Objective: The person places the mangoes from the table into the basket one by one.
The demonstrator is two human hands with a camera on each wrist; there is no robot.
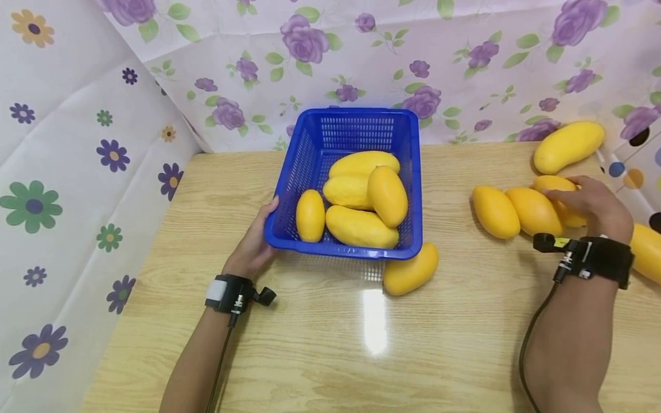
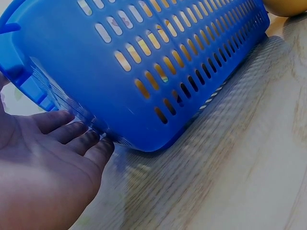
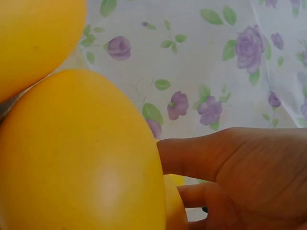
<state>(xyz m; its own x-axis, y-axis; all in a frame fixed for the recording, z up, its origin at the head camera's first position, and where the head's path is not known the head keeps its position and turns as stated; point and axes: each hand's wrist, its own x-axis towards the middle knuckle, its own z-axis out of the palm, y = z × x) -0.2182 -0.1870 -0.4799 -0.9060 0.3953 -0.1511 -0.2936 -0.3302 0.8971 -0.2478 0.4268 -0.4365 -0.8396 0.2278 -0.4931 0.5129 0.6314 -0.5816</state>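
Note:
A blue plastic basket (image 1: 343,250) with slotted walls holds several yellow mangoes (image 1: 361,228). At its left side my left hand (image 1: 251,244) touches the outer wall, the thumb up by the rim. In the left wrist view, the fingers (image 2: 72,132) lie nearly straight against the basket (image 2: 139,91). Over on the right, my right hand (image 1: 601,206) grips a mango (image 1: 555,183), the last of three side by side, with thumb and fingers around it. The right wrist view shows another mango (image 3: 96,158) in front, hiding most of the gripped one (image 3: 175,206).
One loose mango (image 1: 413,272) lies against the basket's front right corner. A longer yellow fruit (image 1: 568,146) lies at the back right, and another mango (image 1: 648,252) at the right edge. Flowered cloth (image 1: 361,51) borders the wooden table (image 1: 320,344) behind and at the sides.

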